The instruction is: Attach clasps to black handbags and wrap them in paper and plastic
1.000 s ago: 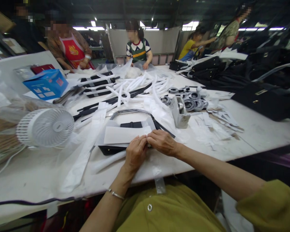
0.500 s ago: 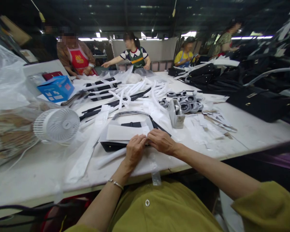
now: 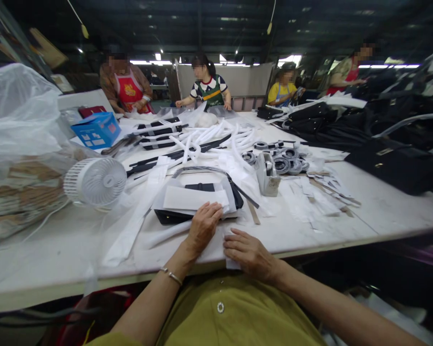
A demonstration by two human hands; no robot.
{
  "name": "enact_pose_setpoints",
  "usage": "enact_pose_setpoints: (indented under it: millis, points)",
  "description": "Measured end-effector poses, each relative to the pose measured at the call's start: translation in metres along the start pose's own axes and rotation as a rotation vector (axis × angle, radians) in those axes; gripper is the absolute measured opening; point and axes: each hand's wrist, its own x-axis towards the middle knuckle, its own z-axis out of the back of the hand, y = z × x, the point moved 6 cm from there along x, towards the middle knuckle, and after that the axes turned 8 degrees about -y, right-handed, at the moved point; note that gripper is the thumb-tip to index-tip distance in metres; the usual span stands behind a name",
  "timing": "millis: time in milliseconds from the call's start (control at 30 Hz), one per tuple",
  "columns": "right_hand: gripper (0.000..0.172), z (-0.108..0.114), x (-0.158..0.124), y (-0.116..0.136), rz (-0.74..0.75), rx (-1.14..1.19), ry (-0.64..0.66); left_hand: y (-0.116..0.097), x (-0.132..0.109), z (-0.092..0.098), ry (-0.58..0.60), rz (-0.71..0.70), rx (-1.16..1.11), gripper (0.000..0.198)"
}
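A black bag lies on the table, covered with translucent wrapping and a white foam sheet on top; its handle arches at the far side. My left hand rests on the bag's near right part, fingers stretched over the sheet's corner. Nearer the table edge is my right hand, fingers extended and lying on a clear plastic strip that hangs over the edge. Whether the fingertips pinch the strip is hard to see. A white padded tube lies beside my left hand.
A tape dispenser stands right of the bag, near grey rolls. To the left are a white fan and a blue box. White tubes pile up behind. Black bags fill the right. Several co-workers stand across the table.
My right hand has left the bag's corner and come down toward me to the strip at the table edge. My left hand has flattened onto the sheet. The view has shifted slightly.
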Motion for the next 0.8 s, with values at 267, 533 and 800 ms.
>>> enact_pose_setpoints:
  millis: [267,533,800]
  points:
    - [0.029,0.001,0.002,0.001,-0.232,0.163,0.018,0.0,0.002,0.0,0.008,-0.004,-0.01,0.022]
    - [0.025,0.015,0.032,-0.019,-0.318,0.307,0.134,0.002,0.0,-0.002,0.031,0.022,-0.033,0.021]
    - [0.008,0.029,0.106,-0.111,-0.471,0.191,0.096,-0.007,0.007,0.011,0.085,0.246,-0.13,0.023]
